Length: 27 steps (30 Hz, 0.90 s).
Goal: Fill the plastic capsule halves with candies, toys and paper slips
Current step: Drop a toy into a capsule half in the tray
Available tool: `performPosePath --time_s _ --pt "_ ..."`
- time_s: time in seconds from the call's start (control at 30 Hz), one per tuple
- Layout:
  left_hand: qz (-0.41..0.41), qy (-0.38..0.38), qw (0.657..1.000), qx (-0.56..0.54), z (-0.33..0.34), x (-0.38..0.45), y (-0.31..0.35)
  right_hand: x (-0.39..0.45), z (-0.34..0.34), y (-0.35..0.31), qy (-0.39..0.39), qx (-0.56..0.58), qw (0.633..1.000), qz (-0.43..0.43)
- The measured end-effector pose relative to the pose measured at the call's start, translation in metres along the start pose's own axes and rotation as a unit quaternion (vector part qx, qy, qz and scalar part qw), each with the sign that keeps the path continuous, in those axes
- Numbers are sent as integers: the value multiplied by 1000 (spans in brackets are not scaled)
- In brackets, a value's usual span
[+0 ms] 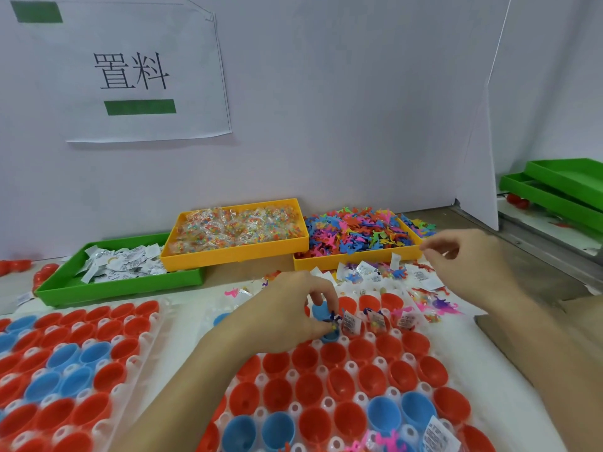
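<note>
My left hand (295, 313) holds a blue capsule half (323, 316) over a blue half seated in the right holder tray (509, 402); a dark toy and a candy show between them. My right hand (470, 259) hovers near the toy tray's front corner, its fingers curled; whether it pinches anything is unclear. Red capsule halves (336, 355) and blue capsule halves (385, 415) fill that tray. Several halves beside my left hand hold paper slips (350, 322) and candy. Another holder tray (65, 363) with red and blue halves lies at the left.
At the back stand a green tray of paper slips (120, 282), a yellow tray of candy packets (235, 252) and a yellow tray of coloured toys (359, 259). Loose slips, toys and candy (424, 298) lie before them. Green trays (554, 194) are stacked at far right.
</note>
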<state>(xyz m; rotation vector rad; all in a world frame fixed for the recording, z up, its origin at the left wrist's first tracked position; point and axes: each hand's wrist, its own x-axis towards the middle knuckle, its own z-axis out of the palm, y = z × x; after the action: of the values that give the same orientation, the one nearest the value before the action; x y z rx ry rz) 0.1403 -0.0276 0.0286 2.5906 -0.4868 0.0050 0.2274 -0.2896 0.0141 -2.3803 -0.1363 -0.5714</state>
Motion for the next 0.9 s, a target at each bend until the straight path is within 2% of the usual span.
performPosePath --time_s 0.13,0.4,0.7,0.9 --pt "1 -9 1000 16 1 1 0 2 14 17 -50 -73 994 65" --pt "0 -19 1000 9 -3 -1 -1 3 28 32 -71 -142 971 177" --pt "4 -7 1000 -19 -7 -2 1 2 29 34 -68 -122 970 198" --pt "6 -12 1000 -24 -10 -3 3 4 25 28 6 -56 987 152"
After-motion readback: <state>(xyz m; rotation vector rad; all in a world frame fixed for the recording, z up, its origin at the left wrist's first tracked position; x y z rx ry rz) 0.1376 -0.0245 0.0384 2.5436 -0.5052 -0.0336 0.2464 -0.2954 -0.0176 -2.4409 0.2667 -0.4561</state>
